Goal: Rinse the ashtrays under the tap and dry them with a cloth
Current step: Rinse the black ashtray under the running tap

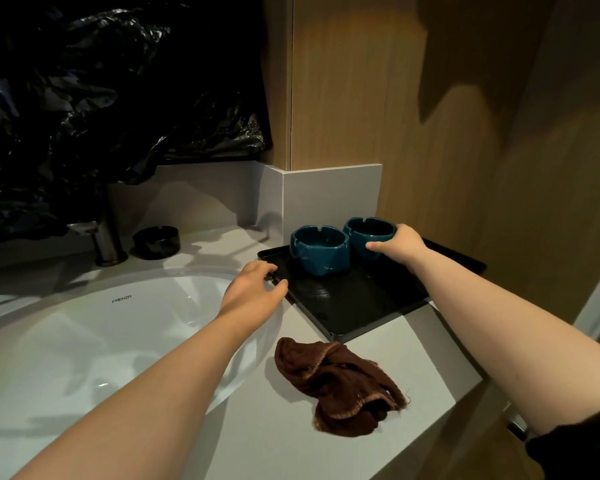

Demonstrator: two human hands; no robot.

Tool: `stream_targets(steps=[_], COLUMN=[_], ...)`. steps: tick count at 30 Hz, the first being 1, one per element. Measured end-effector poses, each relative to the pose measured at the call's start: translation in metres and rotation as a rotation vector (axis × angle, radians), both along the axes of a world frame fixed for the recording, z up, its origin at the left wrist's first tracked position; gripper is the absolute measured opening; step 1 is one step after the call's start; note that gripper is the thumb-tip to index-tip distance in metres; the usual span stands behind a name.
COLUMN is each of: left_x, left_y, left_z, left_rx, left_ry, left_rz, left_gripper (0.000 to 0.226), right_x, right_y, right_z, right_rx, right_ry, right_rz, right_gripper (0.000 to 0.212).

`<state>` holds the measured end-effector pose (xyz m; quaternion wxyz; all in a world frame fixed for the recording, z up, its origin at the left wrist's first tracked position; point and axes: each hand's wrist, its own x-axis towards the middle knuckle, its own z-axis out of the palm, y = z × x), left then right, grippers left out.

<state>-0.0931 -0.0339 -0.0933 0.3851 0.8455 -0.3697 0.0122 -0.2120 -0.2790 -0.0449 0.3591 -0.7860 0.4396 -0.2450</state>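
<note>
Two teal ashtrays stand side by side at the back of a black tray on the counter. My right hand grips the right-hand teal ashtray by its side wall. The left-hand teal ashtray stands free beside it. My left hand holds the tray's left edge, fingers curled over the rim. A black ashtray sits by the tap behind the white basin. A crumpled brown cloth lies on the counter in front of the tray.
A black plastic bag hangs over the wall behind the tap. Wood panelling rises right behind the tray. The counter's front edge runs diagonally at the lower right, below my right forearm.
</note>
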Motion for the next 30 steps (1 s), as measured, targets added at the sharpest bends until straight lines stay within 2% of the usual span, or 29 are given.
stream_targets(steps=[2,5,8,11,14,18,21,23,25,27,30], left_x=[-0.001,0.002,0.015,0.034,0.054,0.073,0.088,0.098,0.104,0.106,0.109], left_y=[0.0,0.003,0.023,0.067,0.123,0.19,0.223,0.236,0.24,0.238,0.23], left_z=[0.001,0.012,0.037,0.052,0.048,0.031,0.017,0.008,0.002,-0.002,-0.009], left_rx=[0.008,0.084,0.16,0.253,0.259,0.271,0.219,0.158,0.078,0.068,0.175], left_ry=[0.012,0.037,0.126,0.057,0.024,0.031,0.088,0.132,0.205,0.192,0.091], left_rz=[-0.004,-0.043,-0.072,-0.009,0.091,0.197,0.29,0.329,0.345,0.33,0.255], left_gripper=[0.043,0.045,0.042,0.044,0.049,0.047,0.046,0.047,0.048,0.048,0.049], right_x=[-0.002,-0.005,0.0,0.014,0.042,0.092,0.133,0.156,0.175,0.193,0.224], right_y=[0.005,0.018,0.043,0.085,0.134,0.197,0.23,0.244,0.254,0.26,0.267], right_z=[-0.002,0.003,0.016,0.034,0.048,0.049,0.044,0.041,0.036,0.028,0.012], right_rx=[-0.018,-0.062,-0.242,-0.426,-0.487,-0.414,-0.346,-0.252,-0.173,-0.081,-0.031], right_ry=[-0.014,0.012,0.051,0.084,0.174,0.307,0.376,0.321,0.222,0.155,0.089], right_rz=[-0.004,-0.026,-0.012,0.119,0.311,0.515,0.549,0.553,0.536,0.501,0.473], right_gripper=[0.067,0.075,0.077,0.072,0.065,0.068,0.074,0.07,0.055,0.045,0.074])
